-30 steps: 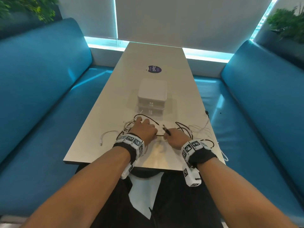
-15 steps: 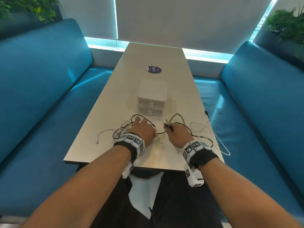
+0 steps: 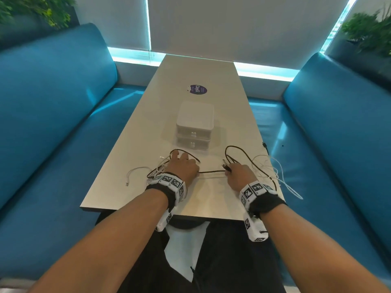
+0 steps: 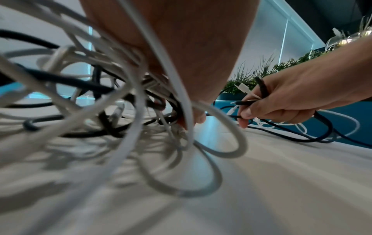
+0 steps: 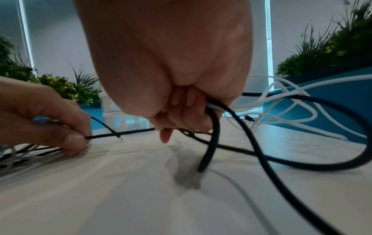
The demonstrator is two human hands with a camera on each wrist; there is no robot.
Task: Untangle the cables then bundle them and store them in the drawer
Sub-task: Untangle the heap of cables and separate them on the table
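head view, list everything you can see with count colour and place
table: one, pale beige, centre
drawer box: one, white, two drawers, mid-table
sticker: one, purple, beyond the box
black cables: count unclear, tangled, near edge, a strand running between the hands
white cables: count unclear, tangled, some hanging off the right edge
benches: two, blue, either side
plants: two, green, top corners
left hand: on the left tangle, pinching a black strand
right hand: gripping black and white cables
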